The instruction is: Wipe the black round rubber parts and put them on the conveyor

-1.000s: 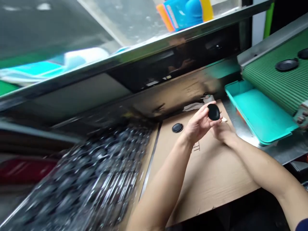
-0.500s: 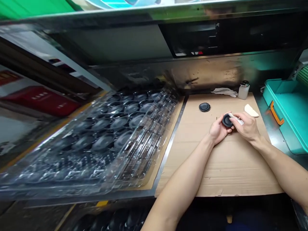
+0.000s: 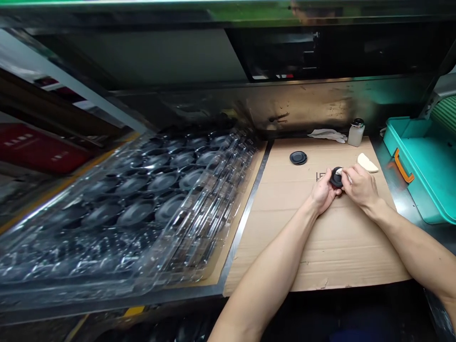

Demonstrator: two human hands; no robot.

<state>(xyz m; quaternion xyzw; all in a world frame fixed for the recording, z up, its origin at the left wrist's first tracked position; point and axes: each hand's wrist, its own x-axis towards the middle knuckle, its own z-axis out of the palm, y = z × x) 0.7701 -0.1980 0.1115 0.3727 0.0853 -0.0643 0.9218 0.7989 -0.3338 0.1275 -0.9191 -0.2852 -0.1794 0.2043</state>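
Observation:
A black round disc-shaped part [image 3: 335, 179] is gripped by its edge in my left hand [image 3: 322, 194], above the cardboard sheet [image 3: 313, 256]. My right hand [image 3: 361, 187] pinches a small white cloth [image 3: 339, 171] and presses it on the face of that part; most of the cloth is hidden by the fingers. Farther back on the cardboard lie black discs [image 3: 298, 157], apparently two stacked. A cream-coloured half-round pad [image 3: 367, 163] rests just beyond my right hand.
To the left, stacked clear plastic trays [image 3: 199, 242] hold several black round parts. A white glove [image 3: 327, 135] and a bottle with a dark metallic top [image 3: 356, 133] stand along the back. A teal bin [image 3: 416, 190] with an orange handle is at the right.
The cloth in my right hand has shifted over the face of the black part, and less of it shows. The whole view has moved slightly.

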